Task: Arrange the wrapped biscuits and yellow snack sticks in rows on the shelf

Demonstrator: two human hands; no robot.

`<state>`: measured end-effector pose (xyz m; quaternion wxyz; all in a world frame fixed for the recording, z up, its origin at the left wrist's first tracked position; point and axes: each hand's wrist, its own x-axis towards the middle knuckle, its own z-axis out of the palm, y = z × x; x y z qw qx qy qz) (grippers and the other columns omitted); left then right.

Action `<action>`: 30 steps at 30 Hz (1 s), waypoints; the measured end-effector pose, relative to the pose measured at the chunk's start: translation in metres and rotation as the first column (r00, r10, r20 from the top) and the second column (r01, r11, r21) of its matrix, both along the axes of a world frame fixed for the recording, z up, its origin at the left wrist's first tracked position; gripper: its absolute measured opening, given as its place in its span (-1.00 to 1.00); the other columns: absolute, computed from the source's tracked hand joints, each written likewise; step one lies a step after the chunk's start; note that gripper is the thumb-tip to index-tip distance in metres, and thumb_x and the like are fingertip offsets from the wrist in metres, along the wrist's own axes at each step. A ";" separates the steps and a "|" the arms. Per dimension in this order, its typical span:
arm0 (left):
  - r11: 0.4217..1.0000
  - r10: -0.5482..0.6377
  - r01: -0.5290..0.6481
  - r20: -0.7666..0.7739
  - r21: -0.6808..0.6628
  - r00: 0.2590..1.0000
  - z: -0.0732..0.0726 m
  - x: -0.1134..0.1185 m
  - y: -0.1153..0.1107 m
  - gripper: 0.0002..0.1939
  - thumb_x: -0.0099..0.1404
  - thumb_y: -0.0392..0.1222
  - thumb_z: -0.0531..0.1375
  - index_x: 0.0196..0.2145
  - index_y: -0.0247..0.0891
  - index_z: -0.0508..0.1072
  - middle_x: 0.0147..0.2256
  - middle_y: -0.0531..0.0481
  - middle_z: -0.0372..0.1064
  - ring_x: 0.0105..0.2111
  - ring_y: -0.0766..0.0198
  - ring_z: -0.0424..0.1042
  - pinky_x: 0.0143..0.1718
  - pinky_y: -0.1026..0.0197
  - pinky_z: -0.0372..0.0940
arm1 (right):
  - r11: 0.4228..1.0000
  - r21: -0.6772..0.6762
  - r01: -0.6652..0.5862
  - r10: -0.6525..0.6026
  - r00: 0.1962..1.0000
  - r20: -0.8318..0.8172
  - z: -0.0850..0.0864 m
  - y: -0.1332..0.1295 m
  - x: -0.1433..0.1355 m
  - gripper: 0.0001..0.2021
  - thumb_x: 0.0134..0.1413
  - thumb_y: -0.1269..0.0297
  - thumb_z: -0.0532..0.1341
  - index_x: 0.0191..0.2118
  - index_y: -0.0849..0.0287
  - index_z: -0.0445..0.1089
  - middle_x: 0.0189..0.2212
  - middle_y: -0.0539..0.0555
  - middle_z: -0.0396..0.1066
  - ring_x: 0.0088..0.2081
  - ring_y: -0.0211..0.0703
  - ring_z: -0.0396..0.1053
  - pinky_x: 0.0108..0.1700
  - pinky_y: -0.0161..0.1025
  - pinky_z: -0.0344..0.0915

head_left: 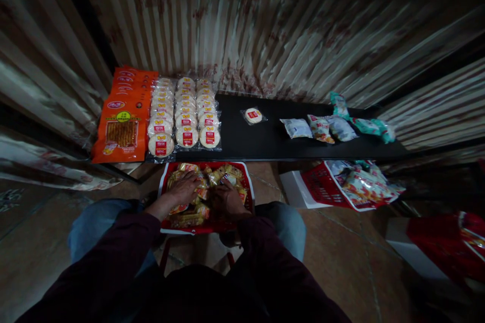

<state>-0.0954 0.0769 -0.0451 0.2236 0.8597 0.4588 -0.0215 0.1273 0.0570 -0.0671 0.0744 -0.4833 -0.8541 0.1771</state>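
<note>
Both my hands reach down into a red basket with a white rim [162, 186], which stands between my knees. It holds many small snack packets in clear and yellow wrappers [189, 216]. My left hand [185, 189] lies over the packets on the left side, fingers stretched out and resting on them. To the right, my right hand [227, 197] touches the packets too, its fingers apart and pointing forward; the fingertips are dim. Neither hand visibly grips a packet.
A black shelf [242, 136] spans the front. Orange snack bags [123, 121], rows of round cracker packs [187, 116], one loose cracker pack [253, 115], white packets [297, 127] and green packets [366, 125] lie on it. Another filled red basket [322, 186] sits at right. Curtains [227, 20] hang behind.
</note>
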 end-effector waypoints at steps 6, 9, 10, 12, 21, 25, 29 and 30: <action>1.000 -0.009 0.007 0.091 0.021 0.996 -0.006 0.011 0.001 -0.63 0.20 -0.26 0.15 -0.01 -0.24 0.44 0.13 -0.18 0.29 0.22 0.04 0.13 0.28 -0.08 -0.05 | 0.990 -0.128 -0.060 0.048 0.994 -0.095 0.012 0.014 0.001 -0.77 0.07 0.47 0.15 -0.21 0.12 0.51 -0.25 0.07 0.55 -0.12 -0.14 0.42 0.15 -0.16 0.16; 0.999 -0.022 0.015 0.141 0.049 0.990 -0.006 0.025 0.006 -0.61 0.20 -0.30 0.12 0.00 -0.25 0.43 0.13 -0.18 0.29 0.21 0.06 0.16 0.26 -0.07 0.03 | 0.981 -0.172 -0.088 0.070 0.992 -0.108 0.023 0.020 -0.001 -0.78 0.04 0.48 0.16 -0.23 0.16 0.51 -0.21 0.12 0.54 -0.11 -0.12 0.42 0.10 -0.18 0.19; 0.998 -0.027 0.018 0.159 0.061 0.987 -0.005 0.029 0.008 -0.63 0.21 -0.31 0.10 -0.01 -0.26 0.43 0.11 -0.17 0.32 0.20 0.08 0.18 0.25 -0.04 0.05 | 0.980 -0.184 -0.076 0.057 0.992 -0.109 0.027 0.021 -0.001 -0.78 0.04 0.48 0.16 -0.22 0.17 0.51 -0.19 0.14 0.53 -0.10 -0.11 0.42 0.06 -0.19 0.22; 0.996 -0.045 0.030 0.192 0.081 0.980 -0.001 0.039 0.013 -0.67 0.25 -0.34 0.05 -0.06 -0.27 0.46 0.06 -0.15 0.37 0.15 0.12 0.24 0.23 0.03 0.10 | 0.976 -0.216 -0.012 -0.010 0.995 -0.099 0.036 0.025 0.000 -0.79 0.05 0.46 0.15 -0.23 0.18 0.51 -0.22 0.14 0.53 -0.16 -0.11 0.43 -0.07 -0.23 0.27; 0.984 0.106 -0.148 0.338 0.101 0.935 0.009 0.078 0.022 -0.59 0.32 -0.31 -0.06 0.05 -0.24 0.39 0.11 -0.14 0.32 0.06 0.17 0.37 0.11 0.08 0.28 | 0.939 -0.033 0.342 -0.327 0.862 -0.387 0.092 0.093 0.041 -0.66 0.27 0.16 -0.01 -0.32 0.17 0.46 -0.45 0.02 0.47 -0.42 -0.26 0.38 -0.32 -0.36 0.25; 0.990 0.102 -0.131 0.387 0.051 0.917 0.009 0.084 0.026 -0.55 0.31 -0.29 -0.05 0.12 -0.21 0.34 0.19 -0.10 0.24 0.13 0.18 0.31 0.15 0.08 0.25 | 0.869 0.203 0.451 -0.392 0.879 -0.272 0.103 0.149 0.052 -0.67 0.26 0.20 -0.02 -0.13 0.17 0.46 -0.20 0.14 0.49 -0.13 -0.10 0.39 -0.01 -0.21 0.26; 0.992 0.123 -0.123 0.342 -0.022 0.932 0.009 0.083 0.029 -0.57 0.32 -0.28 -0.04 0.10 -0.23 0.36 0.18 -0.11 0.26 0.11 0.16 0.33 0.15 0.06 0.26 | 0.801 0.284 0.527 -0.537 0.842 -0.050 0.102 0.198 0.059 -0.50 0.20 0.16 0.07 0.24 0.14 0.18 0.29 0.16 0.08 0.31 0.13 -0.09 0.22 0.04 0.04; 0.993 0.120 -0.115 0.330 -0.035 0.936 0.009 0.082 0.030 -0.57 0.31 -0.28 -0.04 0.08 -0.23 0.38 0.17 -0.12 0.27 0.10 0.14 0.34 0.14 0.05 0.26 | 0.794 0.260 0.550 -0.570 0.822 0.003 0.101 0.208 0.060 -0.46 0.20 0.12 0.07 0.27 0.10 0.12 0.33 0.14 -0.03 0.34 0.17 -0.20 0.23 0.10 0.00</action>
